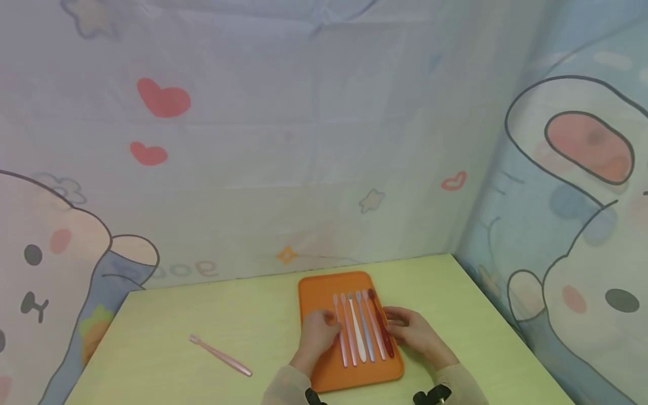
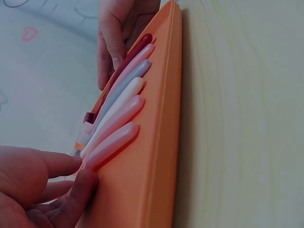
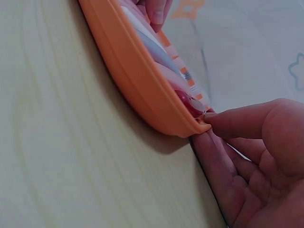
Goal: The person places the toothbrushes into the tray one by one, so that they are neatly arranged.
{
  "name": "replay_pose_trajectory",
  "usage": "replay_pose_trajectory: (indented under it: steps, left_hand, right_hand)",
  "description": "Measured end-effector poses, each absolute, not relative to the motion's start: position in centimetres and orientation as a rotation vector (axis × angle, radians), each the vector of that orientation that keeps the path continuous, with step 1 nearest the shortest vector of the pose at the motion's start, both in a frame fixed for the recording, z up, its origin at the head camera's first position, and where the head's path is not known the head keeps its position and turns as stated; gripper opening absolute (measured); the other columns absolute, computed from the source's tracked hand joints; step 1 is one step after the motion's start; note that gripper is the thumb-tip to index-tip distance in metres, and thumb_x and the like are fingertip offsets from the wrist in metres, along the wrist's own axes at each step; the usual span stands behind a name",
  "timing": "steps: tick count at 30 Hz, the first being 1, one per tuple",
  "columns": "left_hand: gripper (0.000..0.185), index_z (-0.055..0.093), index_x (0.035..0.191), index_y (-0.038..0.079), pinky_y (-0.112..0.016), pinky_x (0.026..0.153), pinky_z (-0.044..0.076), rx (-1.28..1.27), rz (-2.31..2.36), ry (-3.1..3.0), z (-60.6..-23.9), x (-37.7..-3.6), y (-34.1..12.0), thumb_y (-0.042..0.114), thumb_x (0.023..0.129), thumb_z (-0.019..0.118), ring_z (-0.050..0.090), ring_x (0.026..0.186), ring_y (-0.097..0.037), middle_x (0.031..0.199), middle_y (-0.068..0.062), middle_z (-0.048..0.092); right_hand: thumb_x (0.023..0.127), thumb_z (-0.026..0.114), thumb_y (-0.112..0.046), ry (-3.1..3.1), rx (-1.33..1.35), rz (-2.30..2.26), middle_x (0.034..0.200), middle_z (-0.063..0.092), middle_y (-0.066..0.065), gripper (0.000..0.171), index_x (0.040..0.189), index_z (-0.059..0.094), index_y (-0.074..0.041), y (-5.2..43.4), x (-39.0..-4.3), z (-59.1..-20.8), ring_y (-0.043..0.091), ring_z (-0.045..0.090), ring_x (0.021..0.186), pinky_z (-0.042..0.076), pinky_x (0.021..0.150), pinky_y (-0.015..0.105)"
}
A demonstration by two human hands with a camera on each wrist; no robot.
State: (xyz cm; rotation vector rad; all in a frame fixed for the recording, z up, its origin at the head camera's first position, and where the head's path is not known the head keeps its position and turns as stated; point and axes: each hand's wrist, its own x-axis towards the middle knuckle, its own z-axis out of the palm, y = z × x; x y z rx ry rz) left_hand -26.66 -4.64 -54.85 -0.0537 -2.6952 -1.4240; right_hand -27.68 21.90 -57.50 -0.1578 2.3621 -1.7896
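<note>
An orange tray (image 1: 319,289) lies on the pale green table, with several toothbrushes (image 1: 358,337) lined up side by side on it: pink, white, lilac and one dark red (image 1: 385,334). My left hand (image 1: 324,329) rests on the tray's left half. Its fingertips (image 2: 71,175) touch the outermost pink toothbrush (image 2: 111,142). My right hand (image 1: 400,326) is at the tray's right edge beside the dark red brush. In the right wrist view its thumb and fingers (image 3: 209,128) touch the tray rim (image 3: 128,71). Neither hand holds anything.
One more pink toothbrush (image 1: 220,355) lies loose on the table (image 1: 202,315), to the left of the tray. Cartoon-printed cloth walls (image 1: 304,140) close in the table at the back and on both sides.
</note>
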Motion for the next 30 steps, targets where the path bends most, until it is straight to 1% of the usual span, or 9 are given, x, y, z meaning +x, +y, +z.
replay_pose_trajectory:
  steps: [5, 11, 13, 20, 27, 30]
  left_hand:
    - [0.026, 0.074, 0.111, -0.007, -0.041, 0.077, 0.059, -0.049, -1.454, -2.684, -54.9, -26.8, -4.7, 0.007, 0.09, 0.082, 0.066, 0.084, -0.021, 0.102, -0.014, 0.073]
    - [0.029, 0.072, 0.114, -0.011, -0.035, 0.066, 0.06, -0.088, -1.564, -2.618, -54.9, -26.8, -5.0, 0.003, 0.09, 0.081, 0.068, 0.069, -0.017, 0.101, -0.019, 0.073]
    - [0.029, 0.072, 0.115, -0.011, -0.034, 0.064, 0.06, -0.098, -1.588, -2.598, -55.0, -26.8, -5.1, 0.004, 0.091, 0.081, 0.069, 0.067, -0.017, 0.102, -0.019, 0.074]
    - [0.026, 0.075, 0.112, -0.005, -0.036, 0.07, 0.058, -0.086, -1.505, -2.603, -54.6, -26.7, -5.6, 0.009, 0.091, 0.082, 0.065, 0.081, -0.018, 0.1, -0.013, 0.074]
    - [0.027, 0.076, 0.113, -0.003, -0.033, 0.068, 0.056, -0.047, -1.507, -2.603, -54.1, -26.5, -6.1, 0.01, 0.091, 0.083, 0.063, 0.081, -0.018, 0.095, -0.008, 0.072]
    - [0.026, 0.077, 0.114, -0.002, -0.032, 0.066, 0.056, -0.032, -1.51, -2.598, -54.0, -26.5, -6.3, 0.01, 0.091, 0.083, 0.062, 0.08, -0.018, 0.093, -0.007, 0.071]
  right_hand:
    - [0.1, 0.068, -0.001, 2.345, -0.198, -1.797, 0.146, 0.059, 0.031, 0.054, 0.15, 0.052, 0.01, 22.0, -27.7, -57.4, 0.039, 0.064, 0.126, 0.062, 0.085, 0.037]
    - [0.1, 0.068, -0.002, 2.342, -0.193, -1.799, 0.145, 0.06, 0.03, 0.054, 0.15, 0.053, 0.01, 22.0, -27.8, -57.4, 0.035, 0.065, 0.125, 0.062, 0.083, 0.035]
    - [0.1, 0.068, -0.002, 2.345, -0.18, -1.795, 0.145, 0.06, 0.029, 0.054, 0.15, 0.053, 0.009, 22.0, -27.7, -57.4, 0.034, 0.065, 0.124, 0.061, 0.083, 0.034]
    - [0.099, 0.069, -0.001, 2.357, -0.167, -1.794, 0.144, 0.061, 0.028, 0.054, 0.15, 0.054, 0.008, 22.0, -27.6, -57.3, 0.036, 0.065, 0.125, 0.062, 0.084, 0.038]
    - [0.099, 0.069, 0.0, 2.384, -0.148, -1.783, 0.143, 0.062, 0.027, 0.052, 0.149, 0.056, 0.007, 21.9, -27.5, -57.4, 0.035, 0.066, 0.124, 0.062, 0.083, 0.036]
    - [0.099, 0.069, -0.001, 2.391, -0.154, -1.779, 0.143, 0.063, 0.027, 0.052, 0.148, 0.056, 0.008, 21.9, -27.6, -57.5, 0.036, 0.066, 0.124, 0.062, 0.083, 0.038]
